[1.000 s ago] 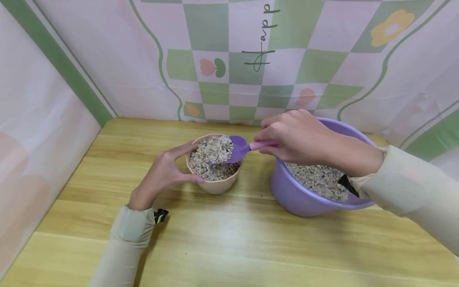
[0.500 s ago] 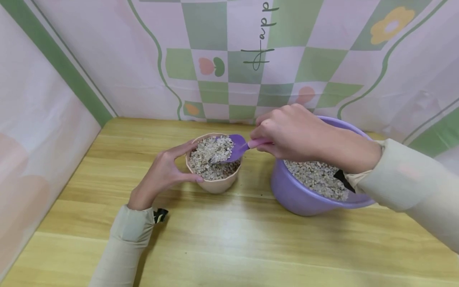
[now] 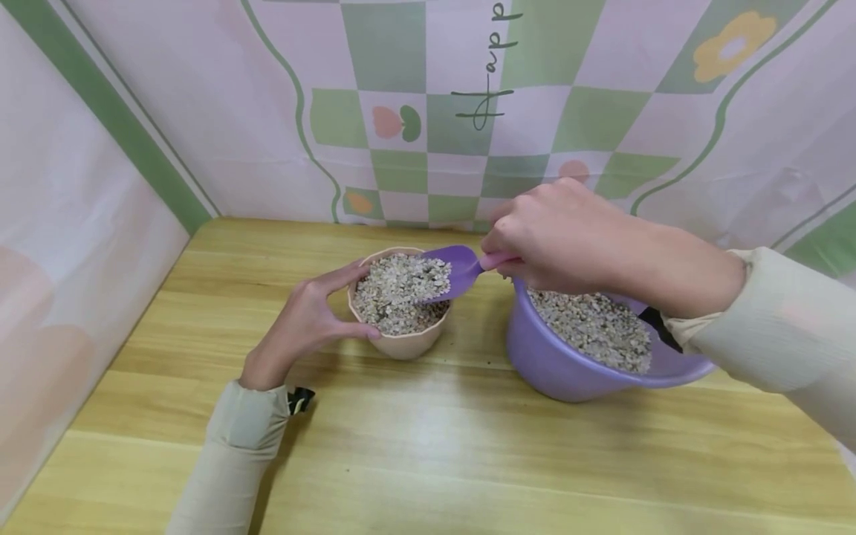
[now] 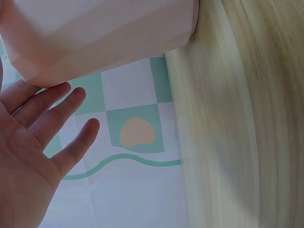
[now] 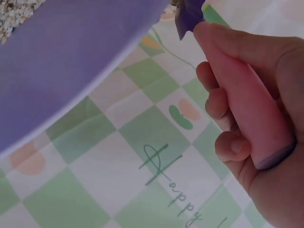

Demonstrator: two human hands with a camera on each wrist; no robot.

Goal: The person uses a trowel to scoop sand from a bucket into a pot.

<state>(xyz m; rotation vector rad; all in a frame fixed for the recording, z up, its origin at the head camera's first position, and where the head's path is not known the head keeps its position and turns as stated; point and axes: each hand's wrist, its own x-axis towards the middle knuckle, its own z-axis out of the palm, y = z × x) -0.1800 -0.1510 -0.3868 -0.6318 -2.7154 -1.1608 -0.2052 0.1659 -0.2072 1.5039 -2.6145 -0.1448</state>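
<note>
A small peach-coloured faceted pot, filled with pale gravel-like grains, stands on the wooden table. My left hand holds it from the left, thumb at the near rim and forefinger at the far rim. In the left wrist view the other fingers spread out under the pot's side. My right hand grips the pink handle of a purple scoop. The scoop's blade lies over the pot's right rim, its front part covered by grains.
A large purple basin with more of the same grains stands to the right, partly under my right forearm. Behind the wooden table hangs a green-and-white checked cloth. Another patterned cloth borders the left side.
The scoop and my right hand dip slightly left, then shift right and a little toward the back. More bare blade shows, and grains cover more of the pot's top. My left hand stays put.
</note>
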